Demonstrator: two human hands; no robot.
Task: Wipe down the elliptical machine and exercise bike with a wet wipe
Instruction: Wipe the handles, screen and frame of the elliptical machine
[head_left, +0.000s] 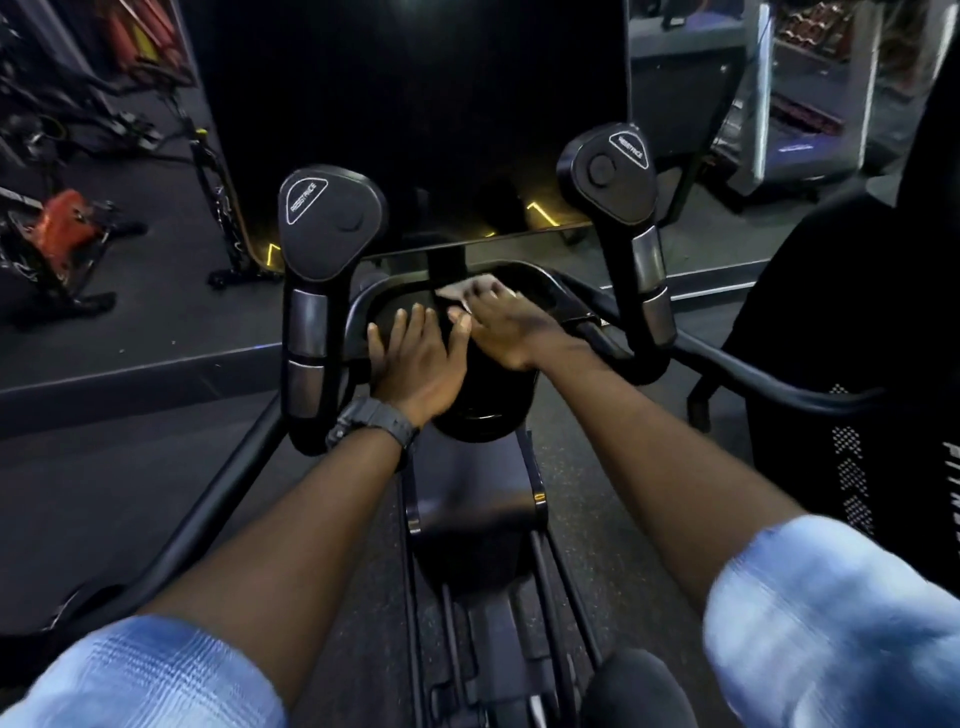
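My right hand (506, 325) presses wet wipe (475, 287) flat on elliptical machine (524, 283) console tray. My left hand (415, 358) spread empty, bracing beside it. Mid-wipe; next probably handles, bike later.

I see glossy black plastic on the console tray (540, 283); matt rubbery floor (130, 467), lower left; soft pale cloth sleeves (831, 613).

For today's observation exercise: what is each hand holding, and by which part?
Right hand presses the wet wipe under its fingertips. Left hand lies flat, holding nothing.
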